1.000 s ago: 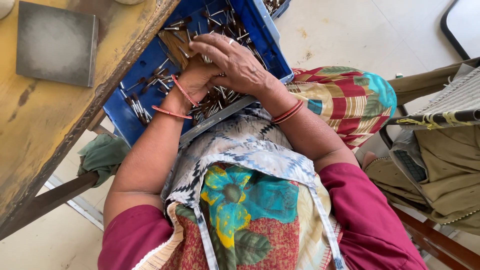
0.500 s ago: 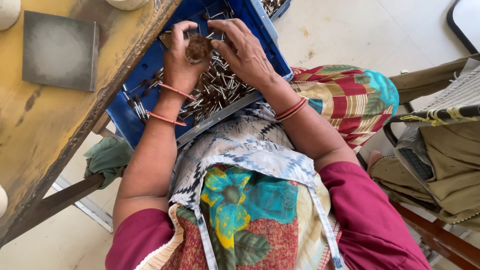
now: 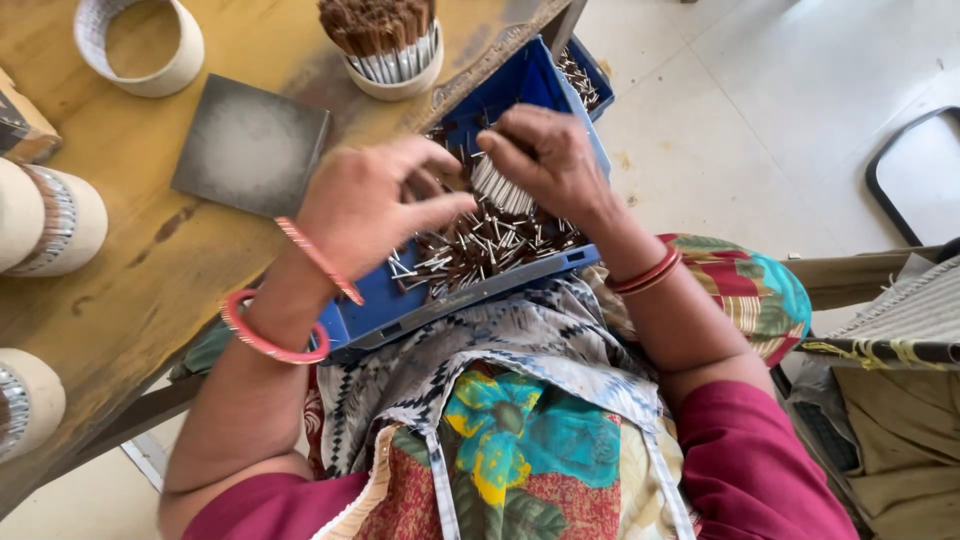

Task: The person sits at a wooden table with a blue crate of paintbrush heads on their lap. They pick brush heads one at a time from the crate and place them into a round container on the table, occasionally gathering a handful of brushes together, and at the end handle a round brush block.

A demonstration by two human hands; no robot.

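A blue plastic tray (image 3: 455, 305) rests on my lap, with many loose brown sticks with silver ends (image 3: 480, 245) in it. My right hand (image 3: 548, 158) is above the tray and pinches a small bundle of these sticks (image 3: 497, 187), silver ends facing down to the left. My left hand (image 3: 368, 205) hovers at the tray's left side, fingers spread, its fingertips close to the bundle and holding nothing that I can see. Red bangles are on both wrists.
A worn wooden table (image 3: 130, 270) stands at the left, bearing a dark square tile (image 3: 250, 145), a cup packed with upright sticks (image 3: 390, 40), an empty ring-shaped cup (image 3: 140, 45) and white rolls (image 3: 50, 215). A second blue tray (image 3: 590, 75) lies beyond. A draped chair (image 3: 900, 340) is at the right.
Both hands rose from digging in the tray. The bundle that both hands held is now only in the right hand, and the left has drawn back to the left. The camera tilted towards the table.
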